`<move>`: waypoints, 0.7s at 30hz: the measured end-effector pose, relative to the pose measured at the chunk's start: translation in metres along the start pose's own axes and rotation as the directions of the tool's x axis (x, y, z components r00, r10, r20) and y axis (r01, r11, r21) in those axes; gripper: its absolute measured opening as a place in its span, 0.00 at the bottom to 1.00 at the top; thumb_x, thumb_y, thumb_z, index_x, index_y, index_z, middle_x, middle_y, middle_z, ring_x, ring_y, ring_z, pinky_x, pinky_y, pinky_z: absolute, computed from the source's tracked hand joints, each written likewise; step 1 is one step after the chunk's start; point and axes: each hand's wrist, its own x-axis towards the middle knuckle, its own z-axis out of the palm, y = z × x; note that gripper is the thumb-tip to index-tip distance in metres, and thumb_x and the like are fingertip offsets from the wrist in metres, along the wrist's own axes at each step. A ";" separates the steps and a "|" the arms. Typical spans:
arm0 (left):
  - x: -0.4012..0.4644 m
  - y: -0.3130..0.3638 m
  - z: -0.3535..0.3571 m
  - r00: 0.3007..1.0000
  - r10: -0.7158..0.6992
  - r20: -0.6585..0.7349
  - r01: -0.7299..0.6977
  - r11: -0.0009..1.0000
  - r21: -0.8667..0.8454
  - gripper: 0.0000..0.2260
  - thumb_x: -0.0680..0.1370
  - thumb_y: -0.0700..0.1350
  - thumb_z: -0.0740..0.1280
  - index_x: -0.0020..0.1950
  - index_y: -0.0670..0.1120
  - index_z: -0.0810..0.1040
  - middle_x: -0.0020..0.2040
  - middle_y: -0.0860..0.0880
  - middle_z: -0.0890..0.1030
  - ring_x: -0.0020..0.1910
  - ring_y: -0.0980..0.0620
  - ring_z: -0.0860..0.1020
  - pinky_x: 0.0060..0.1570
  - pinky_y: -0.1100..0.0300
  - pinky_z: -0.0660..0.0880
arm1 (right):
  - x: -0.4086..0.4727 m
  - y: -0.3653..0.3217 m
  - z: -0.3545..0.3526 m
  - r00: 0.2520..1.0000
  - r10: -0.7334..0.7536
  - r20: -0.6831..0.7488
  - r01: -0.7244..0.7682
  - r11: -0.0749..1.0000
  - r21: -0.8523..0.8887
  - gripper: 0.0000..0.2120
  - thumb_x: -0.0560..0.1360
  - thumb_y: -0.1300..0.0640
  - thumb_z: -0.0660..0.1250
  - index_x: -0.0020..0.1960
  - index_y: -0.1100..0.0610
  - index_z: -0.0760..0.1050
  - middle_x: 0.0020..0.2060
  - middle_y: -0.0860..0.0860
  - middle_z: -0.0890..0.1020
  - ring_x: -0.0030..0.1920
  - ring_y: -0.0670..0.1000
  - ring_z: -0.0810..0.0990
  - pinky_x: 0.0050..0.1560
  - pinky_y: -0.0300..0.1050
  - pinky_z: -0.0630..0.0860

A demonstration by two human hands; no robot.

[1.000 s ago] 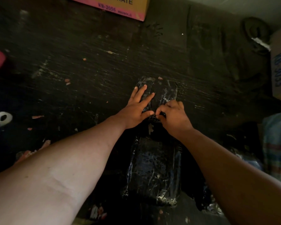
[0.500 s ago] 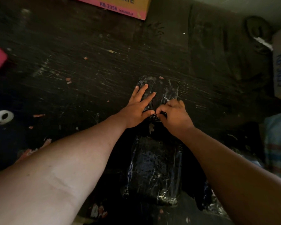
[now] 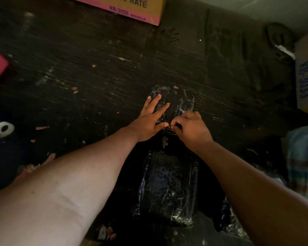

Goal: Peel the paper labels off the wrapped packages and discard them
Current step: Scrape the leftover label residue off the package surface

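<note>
Here the left hand (image 3: 150,121) presses flat on the wrapped package (image 3: 174,102); the right hand (image 3: 190,126) pinches its wrap.

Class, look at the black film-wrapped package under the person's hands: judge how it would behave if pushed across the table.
The far wrapped package lies flat and blocky, so it would likely slide, not roll. Its glossy, wrinkled film looks slippery. The left hand presses flat on it, which suggests it shifts easily.

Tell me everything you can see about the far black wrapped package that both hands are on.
The far wrapped package is a dark block in glossy, wrinkled black plastic film, lying flat on the scratched dark floor. The left hand presses flat on it with fingers spread; the right hand pinches at its near edge. A pale torn label remnant shows just below.
</note>
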 end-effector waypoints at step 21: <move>0.001 -0.001 0.001 1.000 0.002 -0.008 -0.002 1.000 0.006 0.32 0.82 0.55 0.63 0.82 0.58 0.50 0.81 0.55 0.33 0.78 0.47 0.31 0.78 0.44 0.44 | 0.005 0.005 -0.012 0.993 -0.086 0.086 0.080 0.995 0.065 0.06 0.77 0.56 0.67 0.54 0.51 0.77 0.54 0.51 0.75 0.59 0.53 0.72 0.61 0.52 0.71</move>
